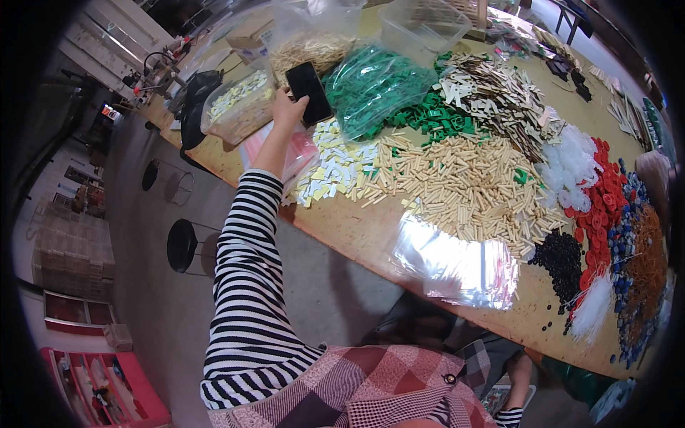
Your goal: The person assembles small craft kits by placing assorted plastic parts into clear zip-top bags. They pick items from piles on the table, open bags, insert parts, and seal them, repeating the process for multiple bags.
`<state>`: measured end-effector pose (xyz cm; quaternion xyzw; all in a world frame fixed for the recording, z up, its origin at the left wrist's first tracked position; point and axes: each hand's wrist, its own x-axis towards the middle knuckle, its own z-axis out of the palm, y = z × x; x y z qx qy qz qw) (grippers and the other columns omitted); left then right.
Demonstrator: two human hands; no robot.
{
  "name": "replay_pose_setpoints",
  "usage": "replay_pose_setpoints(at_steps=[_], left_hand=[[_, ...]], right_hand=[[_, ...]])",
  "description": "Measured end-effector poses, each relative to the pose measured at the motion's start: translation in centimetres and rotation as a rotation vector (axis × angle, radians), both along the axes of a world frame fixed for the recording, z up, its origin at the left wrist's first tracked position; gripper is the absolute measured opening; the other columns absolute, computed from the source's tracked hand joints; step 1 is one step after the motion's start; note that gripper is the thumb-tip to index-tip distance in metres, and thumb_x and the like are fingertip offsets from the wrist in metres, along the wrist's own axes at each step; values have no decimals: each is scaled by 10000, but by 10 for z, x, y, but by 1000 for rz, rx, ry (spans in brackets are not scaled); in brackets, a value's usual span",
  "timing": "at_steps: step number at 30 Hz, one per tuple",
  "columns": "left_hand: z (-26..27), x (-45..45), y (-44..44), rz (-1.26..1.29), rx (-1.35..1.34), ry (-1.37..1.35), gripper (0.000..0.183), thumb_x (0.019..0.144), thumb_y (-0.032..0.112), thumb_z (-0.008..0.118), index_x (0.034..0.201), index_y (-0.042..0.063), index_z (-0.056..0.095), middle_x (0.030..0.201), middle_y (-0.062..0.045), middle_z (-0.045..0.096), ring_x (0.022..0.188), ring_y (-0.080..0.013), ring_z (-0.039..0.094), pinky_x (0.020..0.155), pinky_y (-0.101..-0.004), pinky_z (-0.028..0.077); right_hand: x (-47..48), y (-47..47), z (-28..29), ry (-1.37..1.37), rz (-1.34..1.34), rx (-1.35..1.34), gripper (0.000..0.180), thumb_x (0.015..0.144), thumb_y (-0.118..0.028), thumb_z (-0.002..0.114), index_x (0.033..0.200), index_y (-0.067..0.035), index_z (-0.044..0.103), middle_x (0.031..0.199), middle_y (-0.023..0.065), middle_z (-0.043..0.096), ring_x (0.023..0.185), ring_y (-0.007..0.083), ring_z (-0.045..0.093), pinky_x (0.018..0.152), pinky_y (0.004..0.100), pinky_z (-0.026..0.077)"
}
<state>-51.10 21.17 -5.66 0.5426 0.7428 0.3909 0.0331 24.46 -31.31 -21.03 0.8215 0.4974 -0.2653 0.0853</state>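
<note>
My left hand (pixel 289 107) grips a black smartphone (pixel 309 93) by its left edge, thumb across the front, its screen dark. Just left of the hand stands a clear plastic container (pixel 241 115) of small yellow and white pieces. Below my wrist lies a pack of pinkish plastic bags (pixel 299 147). To the phone's right sits a clear bag of green plastic parts (pixel 377 88). My right hand (pixel 519 369) hangs low beside my lap, below the table edge; its fingers are partly hidden, so I cannot tell whether it holds anything.
Across the wooden table (pixel 342 230) spread short wooden dowels (pixel 471 187), yellow-white pieces (pixel 334 160), flat wooden pieces (pixel 497 91), red discs (pixel 599 208) and black beads (pixel 559 262). Clear plastic bags (pixel 455 262) lie near the front edge. Black-topped stools (pixel 182 245) stand left.
</note>
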Motion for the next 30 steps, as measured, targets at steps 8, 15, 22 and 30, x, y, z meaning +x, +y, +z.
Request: replay_pose_setpoints(at_steps=[8, 15, 22, 30], left_hand=[[10, 60, 16, 223, 10, -102, 1184, 685, 416, 914, 1537, -34, 226, 1477, -318, 446, 1376, -444, 455, 1151, -461, 402], [30, 96, 23, 439, -58, -216, 1150, 724, 404, 851, 1597, 113, 162, 1535, -266, 344, 1410, -436, 414, 1147, -540, 387], [38, 106, 22, 518, -84, -229, 1083, 724, 373, 819, 1585, 129, 210, 1511, -228, 383, 1387, -410, 454, 1102, -530, 435], [29, 96, 31, 549, -71, -197, 1085, 716, 402, 827, 1567, 88, 230, 1488, -234, 417, 1349, -415, 496, 1095, -520, 450]], right_hand=[[-21, 4, 4, -128, 57, 30, 208, 897, -111, 606, 1022, 33, 691, 967, 298, 710, 946, 471, 699, 813, 533, 566], [-29, -9, -20, -290, 63, 109, 191, 935, -65, 552, 1015, 16, 706, 917, 261, 729, 862, 432, 727, 741, 519, 582], [-19, -16, -28, -258, 121, 50, 203, 969, -71, 520, 1037, 16, 691, 896, 249, 729, 833, 418, 731, 721, 512, 582], [-32, -6, -18, -330, 75, 23, 209, 978, -88, 534, 1053, 0, 709, 929, 230, 736, 855, 393, 741, 713, 489, 588]])
